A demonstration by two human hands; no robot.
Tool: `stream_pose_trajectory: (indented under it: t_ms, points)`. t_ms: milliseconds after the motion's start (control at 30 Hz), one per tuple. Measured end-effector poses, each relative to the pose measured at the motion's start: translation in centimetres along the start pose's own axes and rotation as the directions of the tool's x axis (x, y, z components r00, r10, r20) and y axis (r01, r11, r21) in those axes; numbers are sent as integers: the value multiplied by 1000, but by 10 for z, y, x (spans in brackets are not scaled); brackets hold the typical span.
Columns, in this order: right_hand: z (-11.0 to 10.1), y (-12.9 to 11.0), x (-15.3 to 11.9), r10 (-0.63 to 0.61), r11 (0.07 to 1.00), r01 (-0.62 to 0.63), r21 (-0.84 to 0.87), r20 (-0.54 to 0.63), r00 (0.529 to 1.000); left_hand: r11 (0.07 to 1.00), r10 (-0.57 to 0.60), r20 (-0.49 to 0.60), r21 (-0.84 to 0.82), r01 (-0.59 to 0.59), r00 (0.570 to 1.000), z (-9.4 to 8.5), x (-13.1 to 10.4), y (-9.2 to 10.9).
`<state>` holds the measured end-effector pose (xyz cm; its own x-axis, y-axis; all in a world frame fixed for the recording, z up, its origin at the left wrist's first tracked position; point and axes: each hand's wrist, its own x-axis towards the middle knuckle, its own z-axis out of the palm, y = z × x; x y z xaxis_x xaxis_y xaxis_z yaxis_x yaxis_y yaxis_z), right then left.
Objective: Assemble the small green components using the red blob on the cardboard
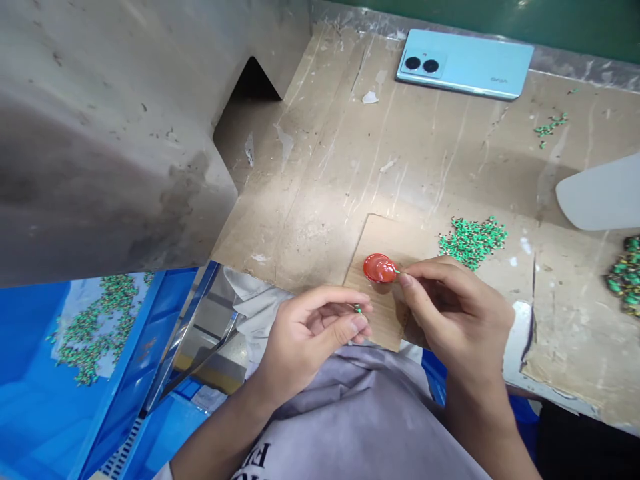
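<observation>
Right hand (460, 313) pinches tiny slender green piece (397, 271) by round glossy red dish (376, 268); left hand (310, 333) holds second green piece (358, 309). Probably light, stiff; fingertip end-grip suits.

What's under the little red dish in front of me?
A flat piece of cardboard lies under the red dish, showing around it. The patch directly beneath is covered, so I can't tell whether anything else is there.

Look there, well beyond the right hand (463, 307): "vivo", upside down on the back of the pale blue phone (470, 63)! And nearer the body than the left hand (313, 330), bold black letters (256, 460) stood on the grey shirt (365, 413), too cut off to read whole.
</observation>
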<state>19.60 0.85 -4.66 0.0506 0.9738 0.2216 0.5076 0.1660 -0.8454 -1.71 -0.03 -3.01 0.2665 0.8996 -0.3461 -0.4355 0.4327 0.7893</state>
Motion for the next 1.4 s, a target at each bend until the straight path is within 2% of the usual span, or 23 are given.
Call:
stream_pose_trajectory:
  t_ms: [200, 267, 367, 467, 567, 767, 967, 1100, 1233, 1300, 1400]
  points:
    - [-1, 0, -5, 39, 998, -38, 44, -39, 998, 1000, 22, -38, 4, -22, 999, 2, 0, 0]
    - [-5, -2, -7, 58, 998, -56, 41, -68, 996, 999, 18, -53, 46, -16, 998, 2, 0, 1]
    - [-16, -3, -11, 66, 995, -71, -65, -73, 995, 985, 34, -51, 172, -25, 998, 1, -2, 1]
    - [-30, 0, -13, 69, 979, -71, -190, -21, 997, 960, 64, -45, 275, -50, 997, -2, -6, 0]
    - [-36, 5, -13, 33, 975, -17, -223, 68, 997, 955, 60, -48, 293, -43, 997, -2, -7, -2]
    - [-34, 12, -12, -54, 970, 86, -227, 144, 988, 927, 66, -51, 372, -42, 997, 1, -4, -1]
    - [-36, 13, -12, -42, 964, 87, -250, 178, 983, 915, 72, -47, 401, -47, 996, 3, -4, 0]
    - [-38, 11, -10, -14, 975, 48, -218, 153, 988, 917, 93, -39, 393, -71, 995, 2, -5, 0]
    - [-37, 6, -14, 54, 986, -46, -162, 46, 997, 941, 62, -82, 337, -31, 995, 4, -5, 0]
    - [-34, 0, -20, 71, 995, -70, -68, 15, 997, 963, 24, -90, 270, 1, 996, 6, -5, 1]
    - [-27, -16, -27, 75, 990, -82, 118, 61, 995, 982, 2, -67, 191, 11, 998, 10, -6, 4]
